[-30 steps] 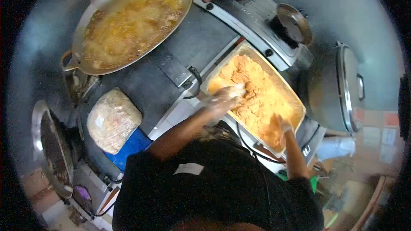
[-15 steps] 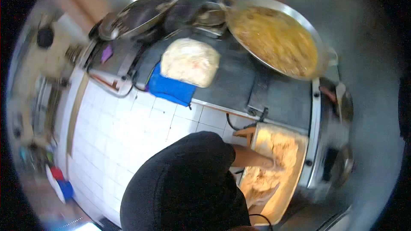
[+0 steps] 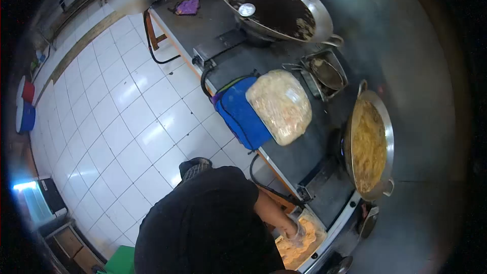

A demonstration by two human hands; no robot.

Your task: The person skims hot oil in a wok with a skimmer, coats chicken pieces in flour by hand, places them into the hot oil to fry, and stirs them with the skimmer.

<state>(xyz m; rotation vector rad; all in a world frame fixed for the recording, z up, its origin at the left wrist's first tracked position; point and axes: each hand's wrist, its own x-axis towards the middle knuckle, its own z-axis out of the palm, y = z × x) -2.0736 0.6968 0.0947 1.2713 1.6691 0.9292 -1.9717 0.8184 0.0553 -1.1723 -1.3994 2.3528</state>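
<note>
My left hand (image 3: 293, 229), in what looks like a clear plastic glove, reaches down into a shallow tray (image 3: 320, 243). It touches an orange-yellow crumbly coating mix (image 3: 306, 238) in that tray. Its fingers are partly sunk in the mix, so I cannot tell whether they hold anything. My right hand is out of sight, hidden behind my black sleeve and body.
A wok of bubbling yellow oil (image 3: 369, 147) stands on the burner counter, a wok of dark oil (image 3: 271, 7) farther back. Between them lie a plastic-wrapped pale bundle (image 3: 280, 105), a blue cloth bag (image 3: 241, 114) and a metal tray with a strainer (image 3: 327, 73). White tiles cover the floor.
My view has swung toward the left, so the woks and tray appear shifted. Both hands showed in the tray before; now only the left one does.
</note>
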